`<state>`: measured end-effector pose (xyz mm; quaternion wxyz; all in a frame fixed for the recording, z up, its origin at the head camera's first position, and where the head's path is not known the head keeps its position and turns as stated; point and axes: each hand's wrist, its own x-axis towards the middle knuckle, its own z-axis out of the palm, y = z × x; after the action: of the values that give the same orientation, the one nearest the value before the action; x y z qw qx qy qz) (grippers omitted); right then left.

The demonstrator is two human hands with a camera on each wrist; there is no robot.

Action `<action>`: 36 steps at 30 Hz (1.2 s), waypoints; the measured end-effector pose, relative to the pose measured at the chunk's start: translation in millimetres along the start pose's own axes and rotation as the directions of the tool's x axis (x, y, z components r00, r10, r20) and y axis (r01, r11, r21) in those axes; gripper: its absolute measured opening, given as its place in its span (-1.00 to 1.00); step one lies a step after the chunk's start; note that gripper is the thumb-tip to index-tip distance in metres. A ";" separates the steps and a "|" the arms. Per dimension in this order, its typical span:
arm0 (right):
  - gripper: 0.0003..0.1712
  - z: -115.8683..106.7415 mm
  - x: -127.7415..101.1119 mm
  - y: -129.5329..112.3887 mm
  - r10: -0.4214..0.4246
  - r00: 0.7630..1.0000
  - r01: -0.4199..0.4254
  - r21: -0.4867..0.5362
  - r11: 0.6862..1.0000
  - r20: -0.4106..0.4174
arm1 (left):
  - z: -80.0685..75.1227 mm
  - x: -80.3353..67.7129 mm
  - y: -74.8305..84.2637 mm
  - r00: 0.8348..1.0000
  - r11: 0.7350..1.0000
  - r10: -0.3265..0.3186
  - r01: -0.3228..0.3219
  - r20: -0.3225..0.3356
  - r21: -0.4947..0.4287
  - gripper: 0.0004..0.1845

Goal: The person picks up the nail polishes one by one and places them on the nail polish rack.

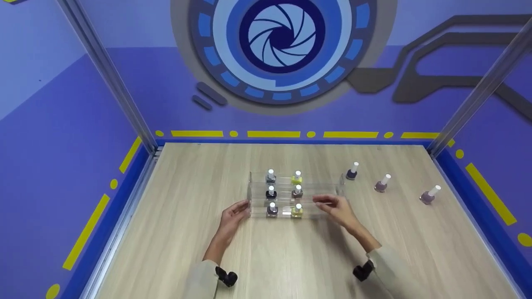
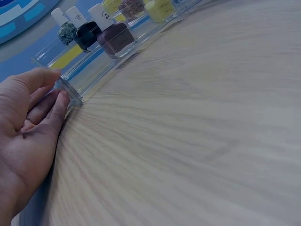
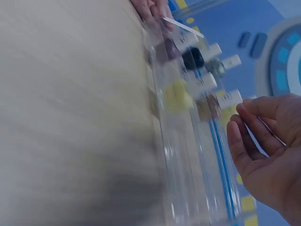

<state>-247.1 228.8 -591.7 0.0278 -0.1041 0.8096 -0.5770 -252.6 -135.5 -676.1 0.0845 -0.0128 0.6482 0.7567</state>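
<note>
On the middle of a pale wood-grain table [image 1: 291, 257] stood a clear plastic stepped rack [image 1: 320, 187], its three tiers rising toward the back wall. Six small bottles [image 1: 271, 192] with white caps sat on it in two columns, dark and greyish ones to the left, yellow and brownish ones to the right; the right half of each tier was bare. The left hand [image 1: 234, 215] lay at the rack's front left corner, fingers [image 2: 52, 109] nearly straight and relaxed, tips touching the clear edge, curled round nothing. The right hand [image 1: 337, 209] was at the rack's right front, fingers loosely extended; the wrist view showed the open palm just beside the plastic, and whether it touched could not be told through the blur.

The rack was glossy and see-through, with thin flat walls, so the table grain showed through it. The bottles were squat, with slim caps.

Three more bottles stood loose on the table to the right: a dark blue one [image 1: 352, 171] just beside the rack's far right end, a mauve one [image 1: 382, 183] near it, and another mauve one [image 1: 429, 194] well apart toward the right edge, each leaning in the head view. Two metal posts [image 1: 104, 70] rose at the table's far corners. Behind lay a purple wall with yellow dashes and a round blue shutter emblem [image 1: 282, 37].
</note>
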 end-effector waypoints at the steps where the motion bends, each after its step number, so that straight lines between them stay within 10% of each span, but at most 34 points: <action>1: -0.68 -7.3 -1.8 0.6 0.015 1.000 -0.016 -0.009 1.000 -0.020 | -0.7 -0.5 0.5 1.000 1.000 0.001 -0.001 -0.002 -0.001 -0.46; 15: -0.66 -147.4 -23.6 18.2 -0.039 0.969 0.025 -0.058 0.998 -0.246 | 0.3 0.0 1.4 1.000 1.000 -0.026 0.026 -0.017 0.015 -0.49; 23: -0.74 -207.1 -43.9 27.8 0.065 0.922 -0.092 -0.052 0.994 -0.381 | 0.7 0.3 -2.4 1.000 1.000 -0.018 0.018 -0.023 0.005 -0.49; 29: -0.77 -236.6 -55.4 27.7 0.179 0.839 -0.121 0.145 0.982 -0.514 | 0.3 0.2 -2.1 1.000 1.000 -0.005 0.005 -0.004 -0.008 -0.49; 36: -0.76 -255.8 -60.1 33.1 0.297 0.646 -0.215 0.206 0.955 -0.703 | -0.5 0.1 -1.7 1.000 1.000 0.004 -0.004 -0.009 -0.014 -0.48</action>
<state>-235.2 488.8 -542.2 -0.2087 0.2501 0.7290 -0.6020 -252.5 -135.7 -677.8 0.0800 -0.0156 0.6434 0.7612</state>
